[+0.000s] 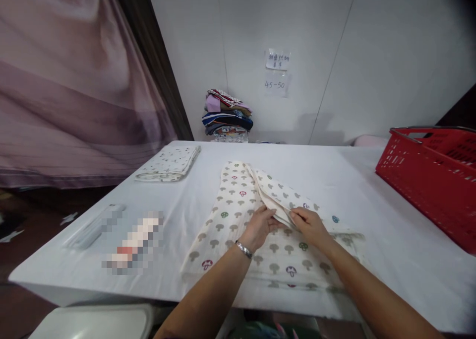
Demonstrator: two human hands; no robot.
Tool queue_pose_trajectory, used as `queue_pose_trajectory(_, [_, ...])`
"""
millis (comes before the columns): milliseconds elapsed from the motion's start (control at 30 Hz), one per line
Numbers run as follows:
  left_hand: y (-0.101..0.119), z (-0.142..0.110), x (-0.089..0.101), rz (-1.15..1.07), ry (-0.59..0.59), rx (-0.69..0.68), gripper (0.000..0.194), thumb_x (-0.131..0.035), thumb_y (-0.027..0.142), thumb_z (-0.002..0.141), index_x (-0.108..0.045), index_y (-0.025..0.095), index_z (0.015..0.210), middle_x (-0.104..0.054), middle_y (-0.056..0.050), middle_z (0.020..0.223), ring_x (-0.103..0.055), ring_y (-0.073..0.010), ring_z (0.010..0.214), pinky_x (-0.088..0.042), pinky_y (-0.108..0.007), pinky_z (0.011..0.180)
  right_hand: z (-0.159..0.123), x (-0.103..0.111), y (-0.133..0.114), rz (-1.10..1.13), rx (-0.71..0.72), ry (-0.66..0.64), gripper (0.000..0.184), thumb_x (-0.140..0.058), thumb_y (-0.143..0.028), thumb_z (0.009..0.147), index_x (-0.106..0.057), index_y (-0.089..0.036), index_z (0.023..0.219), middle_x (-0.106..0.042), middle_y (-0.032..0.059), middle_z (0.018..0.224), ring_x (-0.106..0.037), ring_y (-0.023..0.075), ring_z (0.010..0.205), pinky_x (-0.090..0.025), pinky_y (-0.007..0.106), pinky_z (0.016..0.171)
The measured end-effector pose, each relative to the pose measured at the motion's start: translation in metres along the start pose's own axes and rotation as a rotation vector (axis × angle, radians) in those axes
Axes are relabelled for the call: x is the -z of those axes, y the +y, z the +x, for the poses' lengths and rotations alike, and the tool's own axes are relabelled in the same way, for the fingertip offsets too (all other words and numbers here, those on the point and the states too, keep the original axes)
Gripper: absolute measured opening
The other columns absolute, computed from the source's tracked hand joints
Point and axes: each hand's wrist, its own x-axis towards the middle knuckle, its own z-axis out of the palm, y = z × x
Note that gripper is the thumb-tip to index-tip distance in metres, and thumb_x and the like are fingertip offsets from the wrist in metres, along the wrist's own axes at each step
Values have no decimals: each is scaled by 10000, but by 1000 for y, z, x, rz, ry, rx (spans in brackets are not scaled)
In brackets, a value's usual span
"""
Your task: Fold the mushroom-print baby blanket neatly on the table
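A cream cloth (238, 215) printed with grey, red, green and purple mushrooms lies spread on the white-covered table in front of me. Its upper right part is folded over, and the loose edge rises a little between my hands. My left hand (261, 226), with a silver bracelet at the wrist, grips this edge near the middle of the cloth; its fingertips are partly under the fabric. Close to its right, my right hand (310, 226) pinches the same edge between thumb and fingers.
A folded patterned cloth (169, 164) lies at the table's back left, with blurred packaged items (136, 239) nearer me. A red plastic basket (427, 185) stands on the right. Folded fabrics (227, 115) are stacked by the wall, below paper signs (277, 72). A white stool (92, 323) is at the lower left.
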Motion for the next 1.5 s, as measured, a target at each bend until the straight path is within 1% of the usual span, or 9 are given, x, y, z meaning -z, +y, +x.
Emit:
queue_pose_trajectory(133, [-6, 0, 1, 9, 3, 17, 301, -658, 163, 670, -605, 131, 964, -681, -106, 887, -648, -186, 744, -505, -327, 754, 2, -4, 3, 1, -4, -30, 266, -399, -353, 880, -602, -220, 773, -574, 6, 695, -535, 158, 669, -412, 271, 625])
queue_pose_trajectory(333, [-11, 2, 4, 19, 41, 6, 302, -650, 153, 662, -600, 116, 957, -678, -110, 880, -644, -183, 733, -512, -323, 727, 1, -8, 1, -34, 33, 38, 260, -389, -323, 895, -561, -213, 733, -546, 13, 710, -521, 149, 667, -412, 268, 620])
queue_pose_trajectory(567, [-16, 3, 5, 30, 22, -39, 317, -659, 216, 675, -599, 139, 976, -673, -97, 919, -643, -181, 750, -514, -306, 696, -2, -9, -6, -220, 162, -7, 281, -409, -250, 878, -575, -232, 1104, -584, 75, 984, -556, 187, 879, -457, 308, 735])
queue_pose_trajectory(733, [-18, 5, 2, 89, 86, -81, 337, -689, 272, 662, -604, 147, 964, -675, -83, 887, -636, -167, 722, -514, -277, 657, -1, -13, -10, -297, 185, 1, 222, -465, -283, 863, -610, -230, 1023, -585, 73, 966, -542, 188, 882, -456, 300, 730])
queue_pose_trajectory(900, [-19, 7, 0, 132, 142, -74, 311, -695, 272, 651, -613, 139, 920, -664, -71, 829, -604, -146, 658, -511, -259, 602, 3, -18, -10, -140, 108, 31, 230, -404, -277, 900, -628, -227, 922, -571, 46, 881, -545, 163, 794, -439, 278, 683])
queue_pose_trajectory(1000, [-20, 7, 2, 126, 156, -66, 302, -689, 242, 650, -608, 136, 920, -657, -62, 802, -593, -140, 642, -507, -256, 590, 5, -19, -6, -11, 66, 94, 241, -400, -295, 905, -605, -213, 808, -558, 33, 797, -538, 157, 737, -431, 274, 654])
queue_pose_trajectory(1133, [-18, 4, 4, 114, 163, -51, 312, -677, 240, 658, -607, 130, 942, -664, -73, 796, -606, -151, 655, -504, -265, 611, 3, -20, -2, 14, 13, 321, 235, -384, -308, 914, -561, -210, 794, -550, 41, 785, -531, 169, 744, -431, 285, 662])
queue_pose_trajectory(1333, [-16, -1, 2, 97, 143, -97, 328, -676, 230, 648, -610, 118, 949, -673, -103, 880, -621, -177, 715, -512, -277, 625, -6, -25, -3, -172, 201, 168, 224, -384, -265, 916, -596, -215, 963, -568, 74, 911, -539, 189, 850, -450, 318, 753])
queue_pose_trajectory(1500, [-17, 0, 0, 121, 151, -107, 318, -669, 210, 642, -604, 114, 938, -669, -87, 841, -611, -161, 682, -506, -265, 603, -8, -28, 4, -244, 283, 200, 237, -402, -255, 911, -601, -193, 1024, -573, 81, 917, -541, 187, 845, -464, 322, 745])
